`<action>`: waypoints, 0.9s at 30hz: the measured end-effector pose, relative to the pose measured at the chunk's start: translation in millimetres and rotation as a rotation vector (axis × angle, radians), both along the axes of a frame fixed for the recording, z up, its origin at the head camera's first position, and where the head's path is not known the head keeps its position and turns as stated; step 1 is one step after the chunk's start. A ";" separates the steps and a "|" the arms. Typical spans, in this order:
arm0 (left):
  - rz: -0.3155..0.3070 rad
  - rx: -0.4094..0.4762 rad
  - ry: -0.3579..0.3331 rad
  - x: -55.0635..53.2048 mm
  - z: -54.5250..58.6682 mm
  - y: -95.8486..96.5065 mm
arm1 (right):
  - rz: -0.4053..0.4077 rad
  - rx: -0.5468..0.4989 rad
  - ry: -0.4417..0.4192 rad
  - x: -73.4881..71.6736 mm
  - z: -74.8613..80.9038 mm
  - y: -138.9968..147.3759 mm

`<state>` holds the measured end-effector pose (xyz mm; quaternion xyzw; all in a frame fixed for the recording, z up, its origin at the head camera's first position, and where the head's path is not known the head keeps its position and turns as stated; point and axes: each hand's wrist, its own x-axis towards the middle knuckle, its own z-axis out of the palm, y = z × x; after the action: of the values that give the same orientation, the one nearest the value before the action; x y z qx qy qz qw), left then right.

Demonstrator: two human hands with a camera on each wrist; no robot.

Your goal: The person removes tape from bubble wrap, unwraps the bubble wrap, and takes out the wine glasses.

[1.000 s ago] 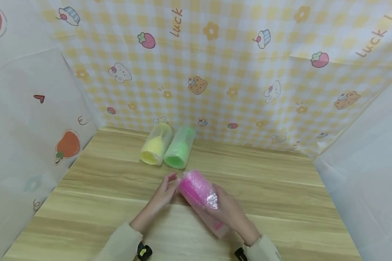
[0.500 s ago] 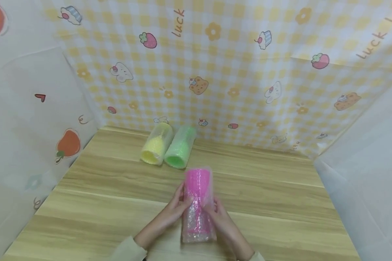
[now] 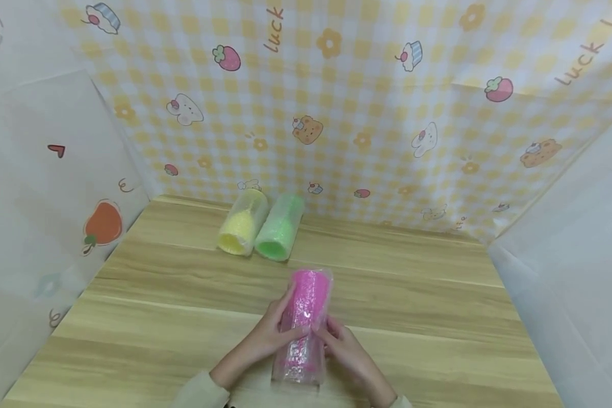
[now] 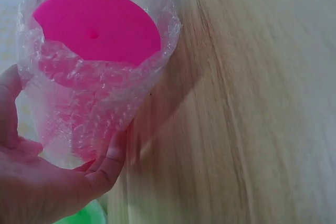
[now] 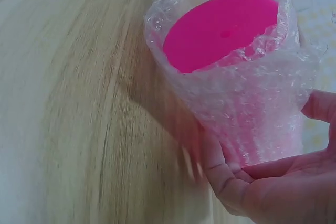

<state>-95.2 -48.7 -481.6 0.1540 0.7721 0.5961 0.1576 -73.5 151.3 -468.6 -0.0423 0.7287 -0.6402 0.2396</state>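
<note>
A pink goblet [image 3: 311, 292], wrapped in clear bubble wrap, is held between both hands over the near middle of the table. Its flat round base [image 4: 100, 24] faces the wrist cameras, ringed by the loose end of the wrap [image 5: 262, 87]. My left hand [image 3: 272, 334] grips the left side, thumb across the top and fingers curled round the side. On the right, my right hand [image 3: 344, 343] holds it too, thumb on top and fingers beneath. Whether the goblet touches the table cannot be told.
Two similar wrapped goblets, one yellow [image 3: 242, 224] and one green [image 3: 280, 229], lie side by side near the back of the wooden table [image 3: 413, 283]. A yellow checked cloth [image 3: 362, 113] hangs behind, with pale cloth on both sides.
My left hand, apart from the goblet at first, now grips it. The goblet has swung from a slant to nearly straight, its near end lately shifting a little left.
</note>
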 end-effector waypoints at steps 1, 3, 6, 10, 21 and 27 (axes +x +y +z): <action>-0.002 -0.023 0.017 -0.5 -0.1 0.4 | 0.000 0.012 0.012 -0.8 -0.1 0.6; 0.000 -0.060 0.032 -1.0 0.0 1.1 | -0.018 0.055 0.042 -2.2 1.1 1.6; -0.002 -0.086 0.042 -0.8 1.2 2.1 | -0.092 0.144 0.105 -3.3 5.7 2.3; -0.002 -0.106 0.024 0.3 4.0 3.5 | -0.219 0.266 0.223 -4.5 15.5 2.1; -0.029 -0.173 0.045 0.1 9.7 9.1 | -0.103 0.563 0.626 -10.2 38.9 -10.5; -0.053 -0.196 0.056 -0.7 15.8 8.6 | -0.051 0.649 0.634 -12.0 35.5 -15.7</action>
<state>-95.9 -40.1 -465.8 0.1748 0.8265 0.5087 0.1661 -85.5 135.6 -433.1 -0.1412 0.9298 -0.3396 -0.0103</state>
